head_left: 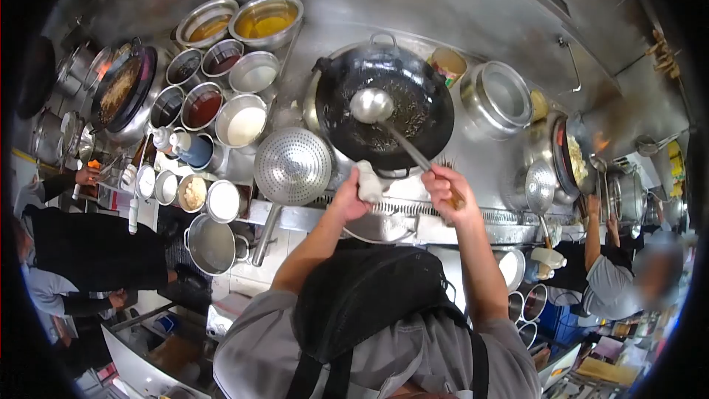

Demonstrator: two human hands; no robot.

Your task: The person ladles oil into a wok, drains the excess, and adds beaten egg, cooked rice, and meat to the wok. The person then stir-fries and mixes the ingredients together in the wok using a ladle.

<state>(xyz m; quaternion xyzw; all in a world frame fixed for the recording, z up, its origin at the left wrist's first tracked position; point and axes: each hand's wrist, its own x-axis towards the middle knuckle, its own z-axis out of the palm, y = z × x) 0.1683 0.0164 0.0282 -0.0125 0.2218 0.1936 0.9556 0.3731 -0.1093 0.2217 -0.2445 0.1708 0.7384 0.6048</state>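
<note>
A large black wok [425, 96] rests on the stove in front of me, its inside shiny with what looks like oil. My right hand [449, 191] is wrapped round the wooden handle of a metal ladle [371, 106], whose bowl is over the wok's middle. My left hand [354, 196] is closed on a folded white cloth [368, 182] at the wok's near rim. Left of the wok lies a round perforated strainer [293, 166], its handle pointing toward me.
Bowls of sauces [203, 106] and oil [266, 22] stand on the left. A metal pot [497, 100] and a can [447, 65] are right of the wok. Co-workers stand at woks on both sides; one person's arm [592, 235] shows at right.
</note>
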